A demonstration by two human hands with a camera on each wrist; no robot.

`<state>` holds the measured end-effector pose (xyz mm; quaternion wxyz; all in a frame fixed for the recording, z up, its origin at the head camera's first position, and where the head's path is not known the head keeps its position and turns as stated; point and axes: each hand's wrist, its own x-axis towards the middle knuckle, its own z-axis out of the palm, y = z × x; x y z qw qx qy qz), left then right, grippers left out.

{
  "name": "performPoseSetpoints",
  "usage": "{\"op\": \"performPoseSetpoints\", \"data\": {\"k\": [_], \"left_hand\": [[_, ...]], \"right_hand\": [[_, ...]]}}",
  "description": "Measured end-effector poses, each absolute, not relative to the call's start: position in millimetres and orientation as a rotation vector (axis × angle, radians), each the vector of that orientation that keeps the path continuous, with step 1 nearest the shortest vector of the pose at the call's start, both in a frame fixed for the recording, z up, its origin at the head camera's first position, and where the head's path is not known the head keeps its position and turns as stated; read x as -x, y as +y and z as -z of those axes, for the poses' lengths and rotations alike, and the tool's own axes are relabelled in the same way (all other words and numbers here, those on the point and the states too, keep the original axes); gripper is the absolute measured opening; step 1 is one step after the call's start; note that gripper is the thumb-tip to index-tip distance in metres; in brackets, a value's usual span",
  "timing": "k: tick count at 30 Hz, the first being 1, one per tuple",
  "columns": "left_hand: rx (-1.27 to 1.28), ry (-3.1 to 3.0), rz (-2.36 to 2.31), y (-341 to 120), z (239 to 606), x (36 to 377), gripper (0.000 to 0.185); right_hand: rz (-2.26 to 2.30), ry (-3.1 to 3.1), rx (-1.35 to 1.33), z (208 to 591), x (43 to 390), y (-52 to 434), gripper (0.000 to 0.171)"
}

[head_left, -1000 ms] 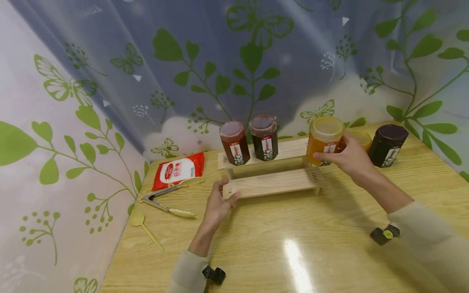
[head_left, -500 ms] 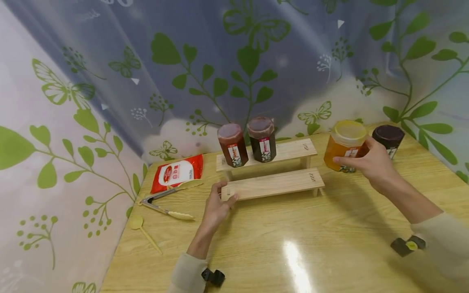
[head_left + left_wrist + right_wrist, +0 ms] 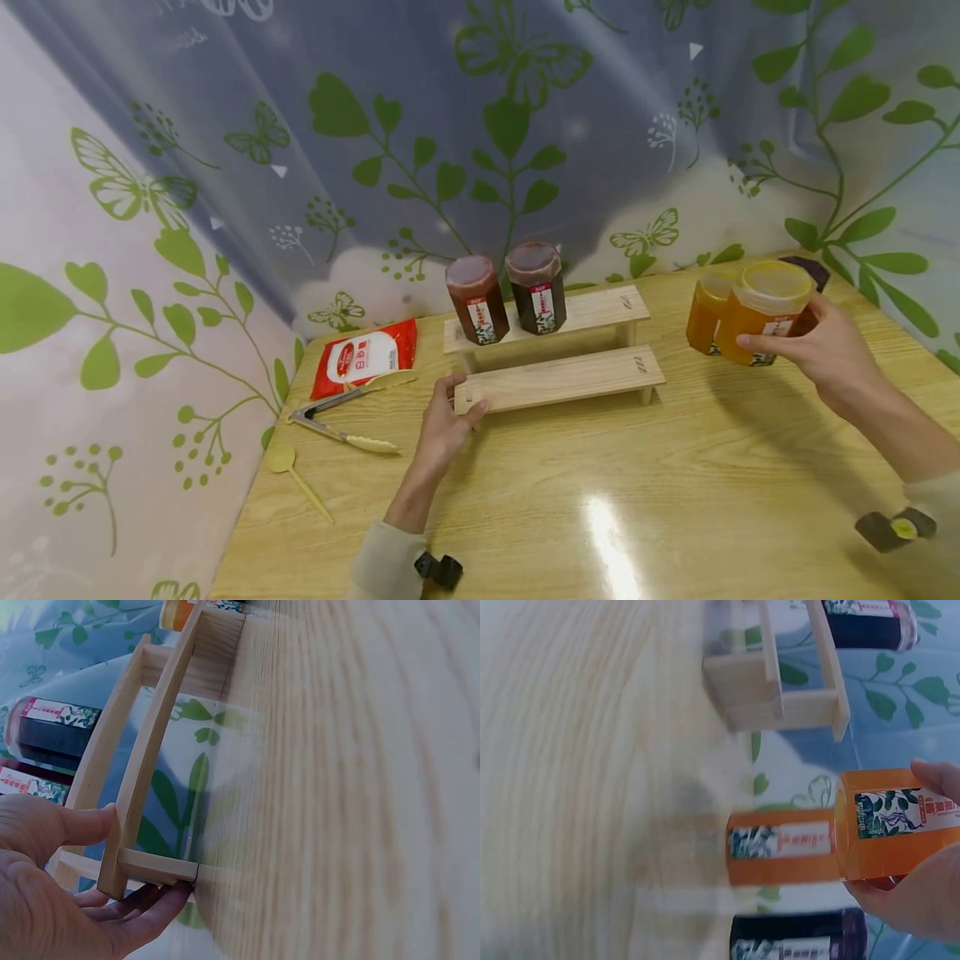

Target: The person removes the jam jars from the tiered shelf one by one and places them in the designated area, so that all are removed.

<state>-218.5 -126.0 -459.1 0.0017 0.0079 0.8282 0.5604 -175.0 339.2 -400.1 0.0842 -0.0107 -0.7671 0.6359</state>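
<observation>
My right hand [image 3: 828,354] grips an orange jar [image 3: 761,312], half-hiding the dark jar [image 3: 808,268] behind, while my left hand [image 3: 447,421] pinches the wooden rack [image 3: 558,379].

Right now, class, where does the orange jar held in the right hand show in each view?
Head: orange jar at right, gripped by the right hand.
Left wrist: not surely in view.
Right wrist: orange jar lower right, in the fingers.
Shared landmark: wooden rack.

Wooden table [image 3: 675,500] carries stepped rack [image 3: 558,379], tongs [image 3: 337,417], spoon [image 3: 296,471], packet [image 3: 363,354].
</observation>
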Motion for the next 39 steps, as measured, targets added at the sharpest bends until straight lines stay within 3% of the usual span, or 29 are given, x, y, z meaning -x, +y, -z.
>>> {"op": "performPoseSetpoints", "data": {"k": [12, 15, 17, 26, 32, 39], "left_hand": [[-0.005, 2.601, -1.744, -126.6, 459.7, 219.1, 0.056], [-0.025, 2.614, -1.733, -127.0, 459.1, 219.2, 0.057], [-0.028, 2.615, -1.734, -126.9, 459.0, 219.1, 0.057], [-0.022, 2.614, -1.731, -126.4, 459.2, 218.9, 0.056], [-0.022, 2.604, -1.740, -126.5, 459.9, 219.7, 0.057], [-0.021, 2.596, -1.748, -126.8, 461.0, 220.5, 0.057]], "right_hand": [[-1.485, -2.539, 0.315, 429.6, 157.6, 376.7, 0.046], [-1.524, -2.488, 0.312, 437.8, 157.2, 385.6, 0.051], [-1.551, -2.462, 0.295, 442.5, 158.1, 391.3, 0.063], [-1.477, -2.510, 0.351, 455.8, 159.2, 406.7, 0.065], [-1.523, -2.523, 0.339, 461.9, 161.7, 415.7, 0.094], [-1.519, -2.537, 0.187, 466.8, 164.5, 427.6, 0.074]]}}
